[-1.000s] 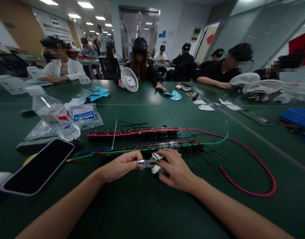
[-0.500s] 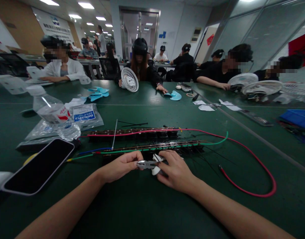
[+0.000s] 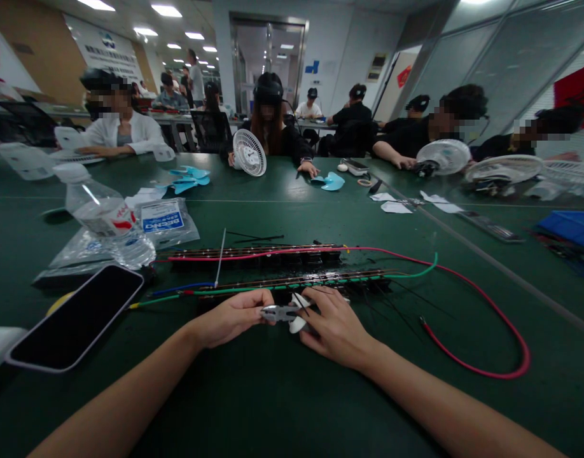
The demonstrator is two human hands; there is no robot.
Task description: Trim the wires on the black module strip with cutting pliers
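My right hand (image 3: 337, 327) grips the white handles of small cutting pliers (image 3: 283, 313) low over the green table. My left hand (image 3: 235, 316) pinches at the metal jaws; what sits between the fingers is too small to make out. Just beyond both hands lie two long black strips (image 3: 292, 280) with a green wire (image 3: 406, 274), a blue wire and a red wire (image 3: 483, 302) running along and off them. A white cable tie (image 3: 219, 257) lies across the strips.
A black phone (image 3: 75, 318) lies face up at the near left, with a plastic water bottle (image 3: 104, 219) and clear bags (image 3: 165, 219) behind it. Several people sit around the far edge with small white fans (image 3: 249, 152), blue fan blades (image 3: 189, 178) and paper scraps.
My hands and the pliers have barely shifted. At the far right, a person has lifted a white fan upright.
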